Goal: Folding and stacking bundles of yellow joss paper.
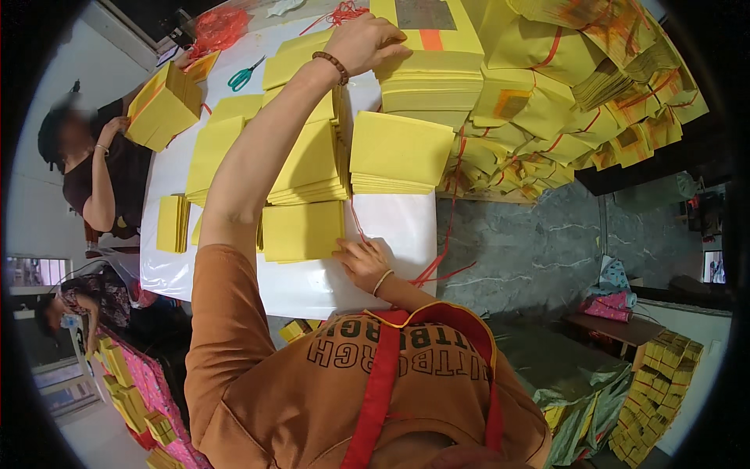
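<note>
My left hand (369, 43), with a brown bead bracelet at its wrist, reaches to the far side of the table. Its bent fingers grip the left edge of a tall stack of yellow paper (430, 82), near a sheet with an orange and grey patch (430, 37). My right hand (364, 264), wearing a pale bangle, rests low on the white table (391, 223). Its fingers are apart, the tips against the right edge of a small yellow paper stack (305, 231). Between my hands lies another yellow stack (402, 152). A red string (447, 227) hangs over the table's right edge.
More yellow stacks (215, 152) and teal scissors (246, 74) are on the left. A co-worker (105, 164) there holds a yellow bundle (164, 105); another person (86, 305) bends lower left. Red-tied yellow bundles (539, 102) pile up at right. A red plastic bag (220, 30) lies far left.
</note>
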Demonstrator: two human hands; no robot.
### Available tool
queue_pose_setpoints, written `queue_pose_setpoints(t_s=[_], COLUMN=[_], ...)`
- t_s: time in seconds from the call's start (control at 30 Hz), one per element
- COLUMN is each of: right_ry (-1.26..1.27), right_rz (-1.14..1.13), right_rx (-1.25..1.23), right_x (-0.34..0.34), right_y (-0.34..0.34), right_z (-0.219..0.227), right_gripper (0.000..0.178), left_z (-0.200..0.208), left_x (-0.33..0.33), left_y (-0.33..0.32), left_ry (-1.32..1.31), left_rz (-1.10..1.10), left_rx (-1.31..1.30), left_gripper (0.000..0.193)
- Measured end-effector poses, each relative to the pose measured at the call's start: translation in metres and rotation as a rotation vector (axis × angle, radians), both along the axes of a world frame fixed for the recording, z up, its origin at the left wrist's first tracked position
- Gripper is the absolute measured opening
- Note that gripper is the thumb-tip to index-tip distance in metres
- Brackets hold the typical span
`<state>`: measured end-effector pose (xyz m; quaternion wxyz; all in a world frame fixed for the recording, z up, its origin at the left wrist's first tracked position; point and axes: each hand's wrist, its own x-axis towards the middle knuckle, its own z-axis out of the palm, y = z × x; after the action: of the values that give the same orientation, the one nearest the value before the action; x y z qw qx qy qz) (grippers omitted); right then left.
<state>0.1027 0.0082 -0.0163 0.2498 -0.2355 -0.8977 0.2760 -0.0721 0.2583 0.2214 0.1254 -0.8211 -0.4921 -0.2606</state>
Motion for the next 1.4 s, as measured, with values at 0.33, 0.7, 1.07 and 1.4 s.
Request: queue_pose_setpoints(t_s=[0.33, 0.7, 1.07, 1.4], right_ry=[0.019, 0.058, 0.015, 0.039], right_rz=[-0.002, 0.001, 0.017, 0.018], right_rx=[0.018, -0.031, -0.043, -0.043], right_x=[-0.001, 0.0, 0.001, 0.001], right_y=[0.001, 0.002, 0.002, 0.001], right_z=[-0.004, 0.002, 0.003, 0.0], right_gripper=[0.027, 0.026, 0.028, 0.029], left_z=[-0.003, 0.011, 0.012, 0.015], left_x=[-0.007, -0.005, -0.004, -0.001], left_y=[0.015, 0.009, 0.009, 0.008], left_ry=[-0.032, -0.186, -0.286, -0.289], left_rz=[-0.036, 0.02, 0.0, 0.008], left_rx=[0.039, -0.183, -0.232, -0.277], left_gripper=[0.027, 0.028, 0.025, 0.024])
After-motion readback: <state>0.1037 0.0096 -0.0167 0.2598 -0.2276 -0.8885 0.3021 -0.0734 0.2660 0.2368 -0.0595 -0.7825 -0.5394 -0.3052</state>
